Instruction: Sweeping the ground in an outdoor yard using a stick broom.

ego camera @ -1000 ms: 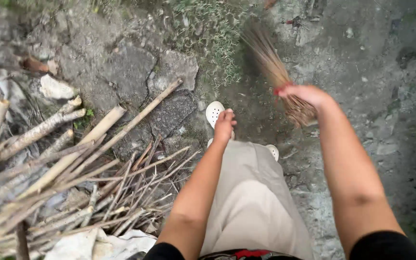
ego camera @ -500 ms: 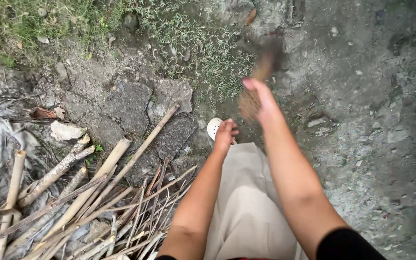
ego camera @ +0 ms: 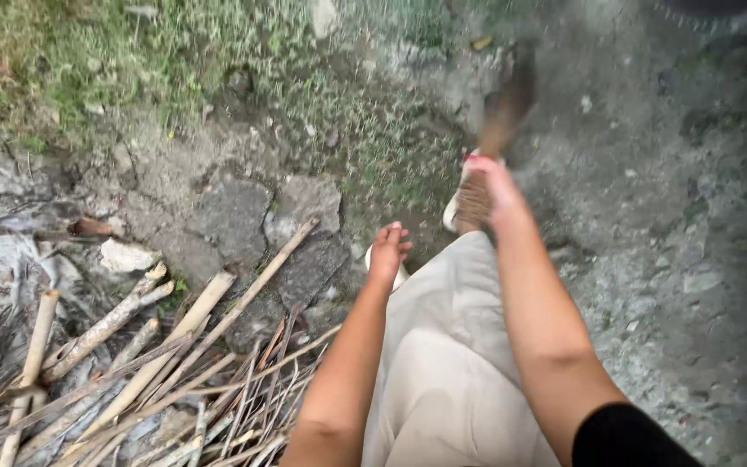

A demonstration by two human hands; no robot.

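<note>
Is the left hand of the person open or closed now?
Open and empty: the left hand hangs with loose fingers above the beige trousers.

- One view only: head cam, looks steeply down past person's own arms to the ground [ego camera: 650,259].
- Close range; motion blur up top.

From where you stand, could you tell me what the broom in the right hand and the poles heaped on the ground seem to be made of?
The broom: it looks like a bundle of thin, dry, brown plant sticks, though motion blur hides detail. The right hand grips its bound end. The poles: pale, matt, hollow-ended stalks, probably dry bamboo or cane.
</note>
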